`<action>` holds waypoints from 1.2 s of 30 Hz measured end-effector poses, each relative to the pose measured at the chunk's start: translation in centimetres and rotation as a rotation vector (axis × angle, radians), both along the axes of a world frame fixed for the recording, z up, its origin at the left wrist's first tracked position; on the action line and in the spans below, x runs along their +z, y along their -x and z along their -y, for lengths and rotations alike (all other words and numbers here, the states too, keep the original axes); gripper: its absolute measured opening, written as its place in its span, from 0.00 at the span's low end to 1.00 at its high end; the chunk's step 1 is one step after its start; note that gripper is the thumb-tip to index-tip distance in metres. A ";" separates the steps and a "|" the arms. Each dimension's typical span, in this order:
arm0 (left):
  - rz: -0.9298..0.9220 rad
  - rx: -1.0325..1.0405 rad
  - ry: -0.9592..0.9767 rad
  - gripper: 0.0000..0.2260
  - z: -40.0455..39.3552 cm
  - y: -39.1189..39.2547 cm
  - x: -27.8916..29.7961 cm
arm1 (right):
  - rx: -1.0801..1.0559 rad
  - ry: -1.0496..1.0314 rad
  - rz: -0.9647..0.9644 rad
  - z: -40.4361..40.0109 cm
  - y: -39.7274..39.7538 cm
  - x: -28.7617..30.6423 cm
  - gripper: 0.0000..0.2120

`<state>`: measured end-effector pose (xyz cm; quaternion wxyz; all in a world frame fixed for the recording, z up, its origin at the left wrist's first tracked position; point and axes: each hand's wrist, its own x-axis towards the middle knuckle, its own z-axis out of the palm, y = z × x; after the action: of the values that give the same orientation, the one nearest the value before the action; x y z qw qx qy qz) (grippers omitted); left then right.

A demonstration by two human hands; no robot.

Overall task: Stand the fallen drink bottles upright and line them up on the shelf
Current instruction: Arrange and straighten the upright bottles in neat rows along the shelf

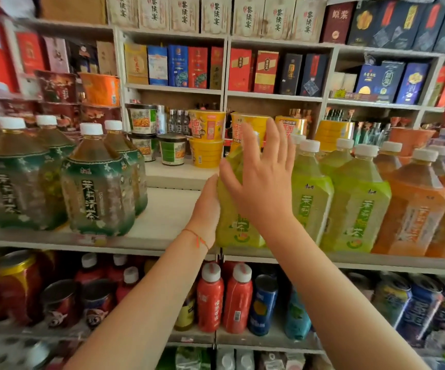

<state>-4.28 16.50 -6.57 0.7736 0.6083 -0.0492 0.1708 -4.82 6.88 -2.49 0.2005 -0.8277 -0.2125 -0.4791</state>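
Observation:
A large yellow-green tea bottle (236, 225) stands upright at the front edge of the middle shelf (162, 225). My left hand (207, 206) lies flat against its left side. In front of its upper part my right hand (262, 177) is spread with straight fingers and hides the cap; whether it touches the bottle is unclear. Right of it stand more green bottles (357, 206) and orange bottles (416, 209), all upright in a row. Dark green tea bottles (98, 188) stand upright on the left.
A bare gap of shelf lies between the dark green bottles and the bottle at my hands. Instant noodle cups (206, 140) sit on a raised ledge behind. Cans and red bottles (210, 300) fill the shelf below. Boxed goods (178, 66) line the upper shelves.

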 end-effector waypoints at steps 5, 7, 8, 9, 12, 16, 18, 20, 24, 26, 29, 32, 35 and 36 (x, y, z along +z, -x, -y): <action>0.605 0.786 -0.492 0.10 -4.4 3.7 -0.4 | 0.321 -0.189 0.301 -4.3 1.3 -0.8 0.17; 0.790 1.054 -0.665 0.11 -8.0 4.9 0.1 | 0.434 -0.210 0.289 -6.9 1.8 -1.3 0.14; 0.782 1.111 -0.652 0.13 -9.9 5.3 0.5 | 0.479 -0.219 0.228 -8.4 2.0 -1.5 0.14; 0.724 1.114 -0.586 0.16 -11.2 5.6 0.8 | 0.514 -0.226 0.132 -9.4 2.2 -1.6 0.15; 0.388 0.900 -0.302 0.22 -15.9 6.5 0.6 | 0.593 -0.239 -0.218 -13.5 2.6 -1.9 0.19; 0.052 0.504 -0.018 0.21 -21.4 6.3 0.5 | 0.646 -0.224 -0.457 -18.6 2.3 -1.6 0.30; -0.056 0.308 0.054 0.19 -23.3 5.9 0.2 | 0.639 -0.217 -0.494 -20.7 2.0 -1.4 0.36; -0.086 0.185 0.046 0.18 -24.4 5.2 -0.1 | 0.621 -0.232 -0.448 -21.8 1.8 -1.1 0.38; -0.052 0.072 0.011 0.16 -25.1 4.1 -0.2 | 0.636 -0.268 -0.368 -22.9 1.9 -0.1 0.41; -0.042 0.030 0.019 0.19 -25.1 3.6 -0.3 | 0.613 -0.222 -0.330 -23.0 2.1 0.3 0.40; -0.038 -0.071 0.057 0.23 -24.7 3.1 -0.4 | 0.564 -0.192 -0.306 -22.6 2.3 0.3 0.36; -0.053 -0.142 0.080 0.24 -23.4 3.0 -0.3 | 0.515 -0.192 -0.292 -21.3 2.1 0.2 0.35; -0.076 -0.189 0.103 0.25 -21.8 2.5 -0.3 | 0.488 -0.186 -0.282 -19.6 1.8 0.2 0.35; -0.085 -0.207 0.113 0.25 -21.2 2.3 -0.3 | 0.479 -0.182 -0.276 -18.9 1.7 0.2 0.35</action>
<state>-6.58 37.67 -6.88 0.8216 0.5619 -0.0692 0.0666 -6.52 25.75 -2.25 0.4084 -0.7899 -0.3287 -0.3182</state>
